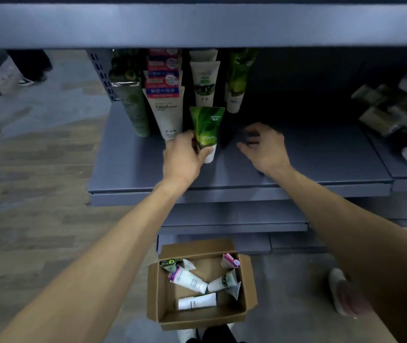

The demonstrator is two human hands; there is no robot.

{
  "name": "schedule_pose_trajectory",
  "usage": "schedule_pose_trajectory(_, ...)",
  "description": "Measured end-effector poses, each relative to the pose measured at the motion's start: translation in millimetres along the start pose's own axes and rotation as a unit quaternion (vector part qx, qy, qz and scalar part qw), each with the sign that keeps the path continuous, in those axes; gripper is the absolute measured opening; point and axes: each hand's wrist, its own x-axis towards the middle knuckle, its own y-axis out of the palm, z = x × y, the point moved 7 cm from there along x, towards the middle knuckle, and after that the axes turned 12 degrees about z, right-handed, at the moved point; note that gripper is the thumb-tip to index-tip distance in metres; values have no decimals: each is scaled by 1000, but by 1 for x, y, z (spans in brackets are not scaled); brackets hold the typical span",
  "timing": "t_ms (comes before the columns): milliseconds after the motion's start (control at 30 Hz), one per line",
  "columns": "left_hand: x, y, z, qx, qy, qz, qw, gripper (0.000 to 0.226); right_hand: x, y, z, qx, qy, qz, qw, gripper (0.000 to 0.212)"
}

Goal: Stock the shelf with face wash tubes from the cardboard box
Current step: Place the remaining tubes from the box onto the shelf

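Placement step, mid-way through. Left hand (185, 154) grips the green aloe tube (206, 131) low down, fingers and thumb wrapped round the body just above the white cap, tube upright, cap down on the shelf (296, 169). It stands in front of the existing rows: a beige "Facial" tube (166, 112) just to its left, a pale tube (204, 82) behind it, another green tube (238, 78) behind and to the right. Right hand (263, 144) hovers beside it over bare shelf, fingers spread and loosely curled, holding nothing, not touching the tube. Can't tell for sure whether the cap is fully seated or a hair above the deck. Next move, my read: line the tube up with a row, most likely the green one to the right, push it back, let go only once it stands on its own; a narrow cap base tips easily. Cardboard box (244, 310) on the floor below, between the arms, several tubes lying loose in it, so plenty left to stock.
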Motion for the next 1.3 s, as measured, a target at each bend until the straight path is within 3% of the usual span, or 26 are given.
schedule_pose_trajectory(167, 28, 29, -34, 30, 24, 8, 999, 20, 7, -24, -28, -3, -8, -28, 1000, 41)
schedule_pose_trajectory(600, 98, 63, -59, 92, 10, -21, 996, 41, 33, -35, -55, -24, -80, -118, 989, 35)
schedule_pose_trajectory(1300, 124, 63, -66, 67, -11, -47, 997, 38, 57, -31, -53, -100, -96, -86, 987, 32)
